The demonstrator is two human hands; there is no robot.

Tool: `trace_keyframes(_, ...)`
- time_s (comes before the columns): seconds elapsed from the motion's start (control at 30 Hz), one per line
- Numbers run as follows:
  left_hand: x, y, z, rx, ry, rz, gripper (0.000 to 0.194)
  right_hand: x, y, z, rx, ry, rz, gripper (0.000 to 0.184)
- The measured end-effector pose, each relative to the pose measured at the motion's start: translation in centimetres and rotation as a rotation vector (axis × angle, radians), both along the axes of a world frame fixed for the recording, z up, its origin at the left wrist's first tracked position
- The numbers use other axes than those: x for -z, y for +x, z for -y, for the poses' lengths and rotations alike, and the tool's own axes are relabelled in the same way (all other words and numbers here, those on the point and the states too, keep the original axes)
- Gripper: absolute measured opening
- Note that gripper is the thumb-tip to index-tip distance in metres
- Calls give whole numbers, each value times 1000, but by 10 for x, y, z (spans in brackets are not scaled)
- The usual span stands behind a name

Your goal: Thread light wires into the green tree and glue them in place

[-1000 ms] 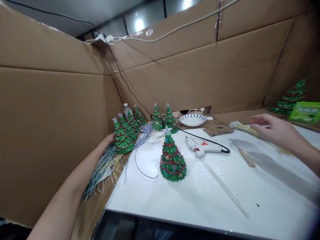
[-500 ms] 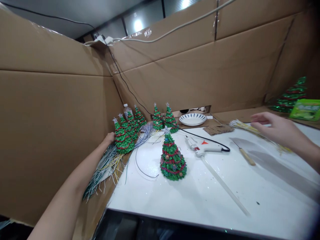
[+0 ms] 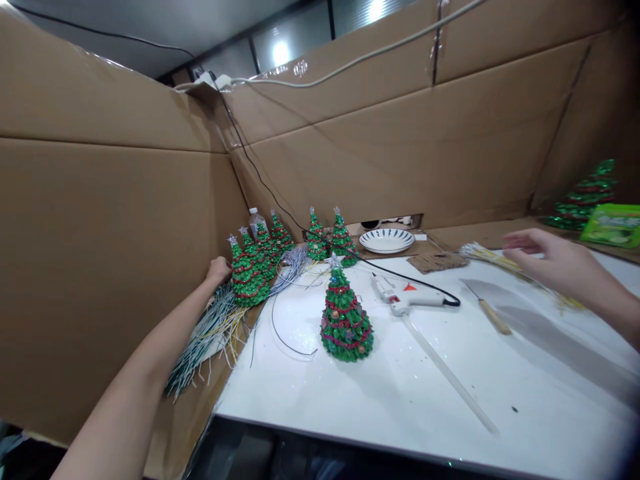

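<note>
My left hand (image 3: 219, 270) reaches to the far left, beside the front tree of a group of small green Christmas trees (image 3: 249, 277) topped with silvery stars. Its fingers look curled, and the tree and the wires partly hide what they hold. Just below it lies a bundle of white, green and yellow wires (image 3: 200, 343). On the right, my right hand (image 3: 550, 257) hovers with loosely bent fingers, nothing in them, near a bundle of white and yellow wires (image 3: 485, 253). A single decorated tree (image 3: 347, 323) stands upright in mid-table, apart from both hands.
On the white table (image 3: 400, 413) rest a glue gun (image 3: 413, 297) with a long glue stick and a wooden-handled knife (image 3: 493, 317). Behind are a plate (image 3: 387, 241), corrugated cardboard (image 3: 437, 262), and two more trees. Cardboard walls (image 3: 375, 153) enclose the table.
My left hand has shifted very slightly upward beside the trees. My right hand has barely moved, and the view has drifted a little. The objects on the table stay in place.
</note>
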State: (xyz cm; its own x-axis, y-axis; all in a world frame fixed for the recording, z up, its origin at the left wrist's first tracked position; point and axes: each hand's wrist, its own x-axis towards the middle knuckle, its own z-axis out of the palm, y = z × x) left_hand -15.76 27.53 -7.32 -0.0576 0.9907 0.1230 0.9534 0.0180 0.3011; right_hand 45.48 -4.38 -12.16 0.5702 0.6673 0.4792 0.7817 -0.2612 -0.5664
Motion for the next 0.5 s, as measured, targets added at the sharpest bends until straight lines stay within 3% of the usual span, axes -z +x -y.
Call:
trace_keyframes(0.3,-20,-8,0,-11,-147,58,36,-6,-7,4,49,-30,-8,44)
trace_keyframes(0.5,-41,-15,12,16,11,50,35,-6,-3,6,23,-33,-10,44)
